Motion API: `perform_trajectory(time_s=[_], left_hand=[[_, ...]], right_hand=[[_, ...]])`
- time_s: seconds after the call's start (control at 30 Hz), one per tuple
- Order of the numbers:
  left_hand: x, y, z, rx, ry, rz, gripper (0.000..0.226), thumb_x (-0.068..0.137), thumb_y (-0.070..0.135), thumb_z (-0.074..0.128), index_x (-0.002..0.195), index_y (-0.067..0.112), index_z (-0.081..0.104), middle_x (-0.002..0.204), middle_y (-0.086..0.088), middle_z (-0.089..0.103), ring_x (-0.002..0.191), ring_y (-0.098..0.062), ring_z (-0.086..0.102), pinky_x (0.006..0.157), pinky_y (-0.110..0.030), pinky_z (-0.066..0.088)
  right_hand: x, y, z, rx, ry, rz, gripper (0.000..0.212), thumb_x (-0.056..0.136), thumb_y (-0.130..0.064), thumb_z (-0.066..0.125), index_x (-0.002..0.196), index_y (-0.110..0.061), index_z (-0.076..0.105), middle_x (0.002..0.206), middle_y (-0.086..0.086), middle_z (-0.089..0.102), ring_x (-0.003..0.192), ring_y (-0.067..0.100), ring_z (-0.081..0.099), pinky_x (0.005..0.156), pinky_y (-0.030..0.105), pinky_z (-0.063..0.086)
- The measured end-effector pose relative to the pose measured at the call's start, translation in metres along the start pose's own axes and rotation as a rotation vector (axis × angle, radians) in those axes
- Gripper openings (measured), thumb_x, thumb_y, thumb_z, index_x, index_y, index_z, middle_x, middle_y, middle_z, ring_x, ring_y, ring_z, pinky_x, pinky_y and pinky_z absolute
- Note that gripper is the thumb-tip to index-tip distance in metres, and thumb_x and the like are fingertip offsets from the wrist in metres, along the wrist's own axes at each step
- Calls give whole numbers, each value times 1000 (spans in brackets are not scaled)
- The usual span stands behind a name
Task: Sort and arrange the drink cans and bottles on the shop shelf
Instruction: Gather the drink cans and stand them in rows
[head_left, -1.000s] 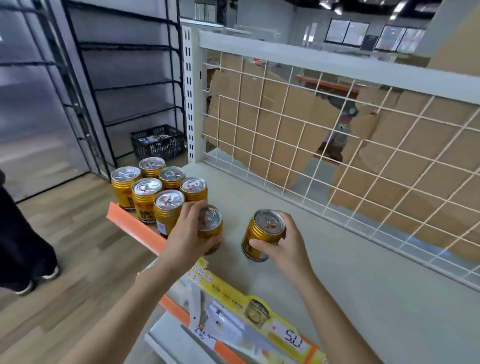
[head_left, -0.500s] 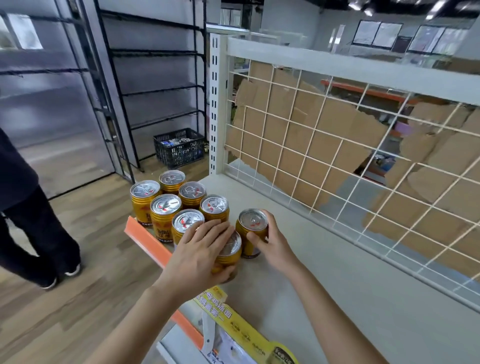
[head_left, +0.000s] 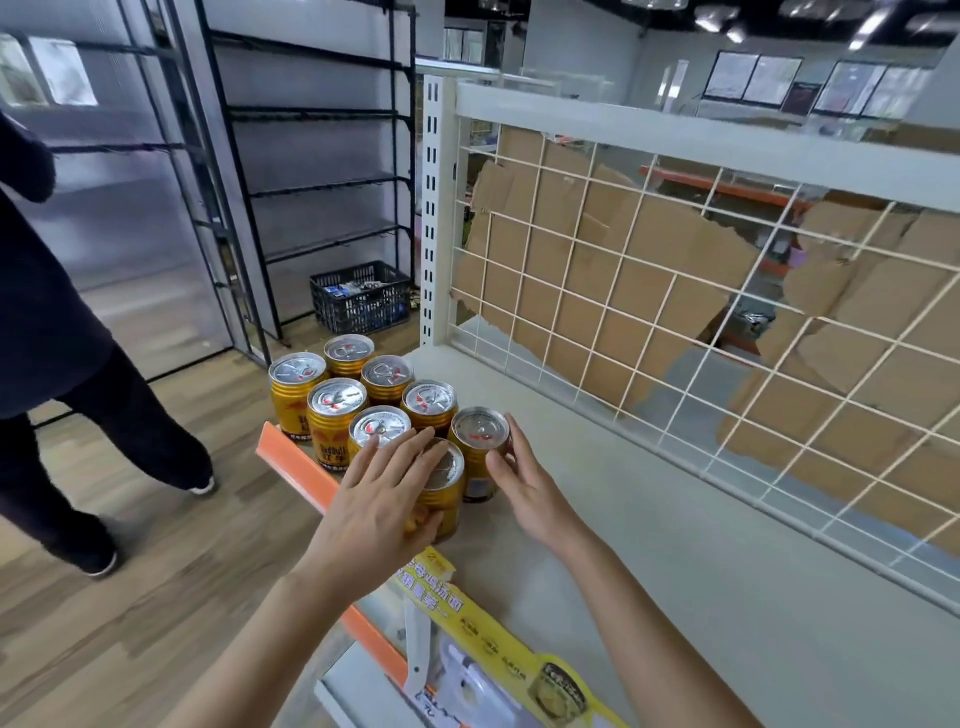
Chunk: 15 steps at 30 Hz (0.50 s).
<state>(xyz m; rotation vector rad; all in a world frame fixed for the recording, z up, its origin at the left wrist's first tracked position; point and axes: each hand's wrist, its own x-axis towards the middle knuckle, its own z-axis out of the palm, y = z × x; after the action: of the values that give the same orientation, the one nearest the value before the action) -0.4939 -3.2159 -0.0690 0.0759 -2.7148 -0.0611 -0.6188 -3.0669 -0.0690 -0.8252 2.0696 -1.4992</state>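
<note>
Wood-look floor (head_left: 130, 597), black empty racks (head_left: 311, 156), dark crate (head_left: 361, 299), ceiling lights (head_left: 727, 26).

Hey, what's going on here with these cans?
A person is lining up gold drink cans at the left end of a shop shelf. Their left hand lies over the front can, thumb round its side. The right hand touches the can beside it with straight fingers. Six more cans stand upright in a block next to them.
</note>
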Motion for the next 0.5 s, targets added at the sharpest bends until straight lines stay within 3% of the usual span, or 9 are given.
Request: perform_trajectory(time_s=[0.1, 0.2, 0.3, 0.5], left_hand=[[-12, 2, -4, -45, 28, -26, 59, 83, 40, 42, 138, 17, 41, 141, -1, 44, 133, -17, 35, 111, -39, 21], [-30, 6, -10, -89, 49, -50, 59, 85, 39, 41, 140, 16, 39, 141, -1, 44, 132, -20, 37, 111, -38, 23], [-50, 10, -15, -117, 57, -81, 56, 87, 42, 39, 138, 19, 40, 140, 0, 44, 132, -20, 37, 110, -37, 23], [-85, 25, -32, -175, 44, -141, 53, 86, 46, 38, 133, 22, 43, 138, 0, 47, 126, -21, 42, 103, -42, 35]], right_hand=[[-17, -1, -2, -59, 30, 23, 74, 88, -46, 45, 149, -23, 11, 153, -3, 23, 140, 13, 25, 115, 34, 22], [-43, -1, -9, -233, 105, -13, 66, 91, -41, 52, 148, -23, 22, 150, -7, 30, 138, 10, 30, 109, 25, 26], [-76, -4, -18, -343, 302, -143, 52, 89, -28, 60, 138, -21, 41, 138, -5, 49, 127, 9, 45, 98, 18, 32], [-146, -4, -47, -624, 450, -209, 49, 90, -29, 60, 135, -21, 44, 134, -8, 50, 124, 9, 45, 98, 18, 30]])
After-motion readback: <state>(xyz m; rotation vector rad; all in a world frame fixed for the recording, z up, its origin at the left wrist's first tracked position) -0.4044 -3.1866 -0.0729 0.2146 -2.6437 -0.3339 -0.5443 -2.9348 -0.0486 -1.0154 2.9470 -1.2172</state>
